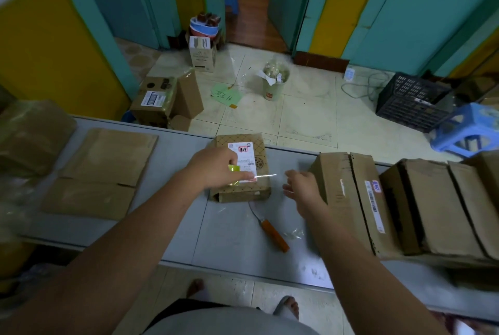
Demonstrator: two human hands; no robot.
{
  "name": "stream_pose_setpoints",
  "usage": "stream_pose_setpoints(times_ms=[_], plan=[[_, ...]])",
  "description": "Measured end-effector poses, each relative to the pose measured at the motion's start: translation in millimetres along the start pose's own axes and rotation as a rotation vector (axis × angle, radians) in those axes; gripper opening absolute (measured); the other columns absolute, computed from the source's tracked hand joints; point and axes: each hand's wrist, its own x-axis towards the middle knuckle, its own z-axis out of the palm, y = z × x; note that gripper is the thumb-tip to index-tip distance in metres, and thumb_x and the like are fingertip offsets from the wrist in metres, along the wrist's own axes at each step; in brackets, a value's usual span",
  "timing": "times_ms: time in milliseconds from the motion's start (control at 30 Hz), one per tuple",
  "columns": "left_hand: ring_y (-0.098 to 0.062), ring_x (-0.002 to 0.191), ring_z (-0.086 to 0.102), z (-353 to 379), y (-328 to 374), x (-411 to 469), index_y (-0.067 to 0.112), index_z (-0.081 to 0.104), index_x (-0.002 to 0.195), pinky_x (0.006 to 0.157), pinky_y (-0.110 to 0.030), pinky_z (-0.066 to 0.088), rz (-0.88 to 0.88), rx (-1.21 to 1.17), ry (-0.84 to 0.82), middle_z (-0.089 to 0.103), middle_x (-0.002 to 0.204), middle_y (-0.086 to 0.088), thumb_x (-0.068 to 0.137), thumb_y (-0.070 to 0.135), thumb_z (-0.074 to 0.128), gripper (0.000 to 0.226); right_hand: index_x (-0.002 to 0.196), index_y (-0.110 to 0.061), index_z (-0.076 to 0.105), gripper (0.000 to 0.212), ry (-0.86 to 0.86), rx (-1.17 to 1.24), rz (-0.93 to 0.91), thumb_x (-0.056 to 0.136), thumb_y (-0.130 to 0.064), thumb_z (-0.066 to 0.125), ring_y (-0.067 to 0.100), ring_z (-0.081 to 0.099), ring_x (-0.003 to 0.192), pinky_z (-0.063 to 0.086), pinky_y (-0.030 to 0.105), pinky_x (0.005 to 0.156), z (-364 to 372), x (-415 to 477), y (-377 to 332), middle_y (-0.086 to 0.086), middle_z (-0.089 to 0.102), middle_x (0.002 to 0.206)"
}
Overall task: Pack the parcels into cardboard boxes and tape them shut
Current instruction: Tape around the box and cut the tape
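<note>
A small cardboard box [259, 192] with a white shipping label [248, 157] lies in the middle of the grey table [229, 243]. My left hand [216, 167] rests on the box top and grips a yellow-green tape roll [233, 169]. A shiny strip of clear tape [266, 176] runs from that hand to the right across the box's top edge. My right hand [302, 190] hovers just right of the box, fingers loosely spread near the tape's free end; I cannot tell whether it touches the tape.
An orange-handled knife [272, 230] lies on the table in front of the box. Flattened cardboard sheets [108, 162] lie at left, several closed boxes [359, 199] at right. Beyond the table stand floor boxes [156, 99], a bucket [274, 83], a black crate [410, 102] and a blue stool [469, 129].
</note>
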Motion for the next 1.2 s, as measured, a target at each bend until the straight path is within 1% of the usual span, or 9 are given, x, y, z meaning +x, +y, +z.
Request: stream_pose_setpoints(times_ms=[167,267,467,567,633,800,900,1067,1200], plan=[[-0.011,0.086,0.068,9,-21,15,0.025,0.073,0.108,0.077,-0.033,0.057,-0.039,-0.034,-0.193,0.075,0.113,0.011,0.058,0.104,0.055,0.095,0.119,-0.015,0.058,0.019,-0.012,0.063,0.133,0.102,-0.022,0.059,0.029,0.063,0.107,0.053,0.053,0.101,23,7,6,0.009,0.061,0.112],[0.001,0.081,0.063,-1,-16,12,0.026,0.073,0.119,0.069,-0.029,0.052,0.003,-0.147,-0.265,0.073,0.124,0.009,0.088,0.065,0.073,0.049,0.11,-0.015,0.062,0.01,-0.028,0.051,0.164,0.103,-0.021,0.057,0.031,0.062,0.108,0.053,0.054,0.101,31,6,5,0.009,0.061,0.109],[-0.003,0.092,0.063,-2,-34,12,0.036,0.068,0.086,0.066,-0.02,0.044,0.016,-0.188,-0.321,0.067,0.142,0.003,0.092,0.057,0.073,0.023,0.117,-0.01,0.061,0.018,-0.078,0.205,0.181,0.103,-0.02,0.061,0.033,0.066,0.109,0.057,0.054,0.098,34,-2,6,0.012,0.064,0.117],[-0.008,0.084,0.064,-2,-57,8,0.022,0.067,0.078,0.067,-0.03,0.049,-0.041,-0.218,-0.293,0.073,0.105,0.003,0.079,0.077,0.072,0.056,0.117,-0.003,0.061,0.02,-0.141,0.257,0.151,0.104,-0.018,0.058,0.034,0.068,0.11,0.055,0.057,0.1,38,-8,1,0.01,0.06,0.097],[-0.013,0.065,0.049,-7,-70,1,0.021,0.051,0.068,0.063,-0.033,0.035,-0.075,-0.226,-0.305,0.051,0.073,0.002,0.071,0.088,0.067,0.069,0.105,-0.005,0.06,0.011,-0.186,0.307,0.142,0.105,-0.014,0.055,0.035,0.066,0.103,0.055,0.056,0.1,49,-16,-9,0.009,0.054,0.083],[-0.018,0.067,0.061,-22,-113,-20,0.025,0.045,0.06,0.066,-0.037,0.042,-0.059,-0.344,-0.238,0.044,0.063,0.002,0.055,0.102,0.063,0.078,0.099,-0.005,0.056,0.008,-0.281,0.344,0.093,0.105,-0.01,0.054,0.037,0.065,0.095,0.06,0.056,0.092,88,-39,-38,0.008,0.052,0.079],[-0.024,0.117,0.07,-27,-141,-31,0.026,0.057,0.062,0.097,-0.055,0.056,-0.063,-0.435,-0.213,0.075,0.096,-0.007,0.064,0.092,0.073,0.069,0.096,-0.007,0.056,0.01,-0.357,0.328,0.097,0.106,-0.011,0.053,0.046,0.069,0.11,0.058,0.062,0.092,103,-48,-46,0.008,0.053,0.079],[0.031,0.106,0.051,-45,-147,-47,0.001,0.059,0.076,0.111,-0.032,0.049,-0.042,-0.542,-0.29,0.071,0.131,-0.004,0.081,0.058,0.081,0.061,0.096,-0.005,0.057,0.01,-0.386,0.322,0.1,0.105,-0.008,0.053,0.05,0.067,0.115,0.057,0.064,0.094,116,-55,-41,0.009,0.053,0.077],[-0.002,0.131,0.058,-46,-157,-49,0.017,0.058,0.07,0.114,-0.047,0.048,0.008,-0.547,-0.367,0.068,0.131,0.002,0.073,0.068,0.084,0.057,0.093,-0.001,0.06,0.011,-0.364,0.333,0.044,0.103,-0.002,0.055,0.044,0.072,0.108,0.056,0.06,0.099,118,-60,-28,0.012,0.06,0.076]])
